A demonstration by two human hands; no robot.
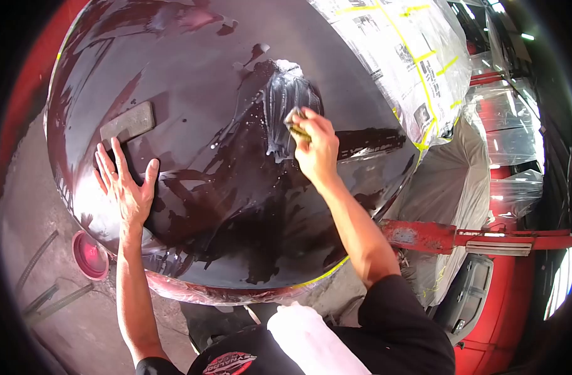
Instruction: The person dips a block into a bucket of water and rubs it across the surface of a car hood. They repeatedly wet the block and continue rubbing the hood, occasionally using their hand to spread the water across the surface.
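Note:
A dark, wet car hood (192,244) fills the middle of the head view. My left hand (128,190) lies on its left side with the fingers spread. Just beyond those fingertips rests a grey sanding block (128,122), flat on the panel. My right hand (317,147) grips a small yellowish-grey pad (297,124) against the hood; its exact kind is partly hidden by the fingers. Whitish, streaky suds (283,103) spread beside the pad, with a thicker white patch at their far end.
Newspaper and plastic masking (404,56) with yellow tape cover the area at upper right. A red metal beam (423,237) extends at right. On the floor at lower left stand a pink-red bucket (90,255) and a dark hose (35,259).

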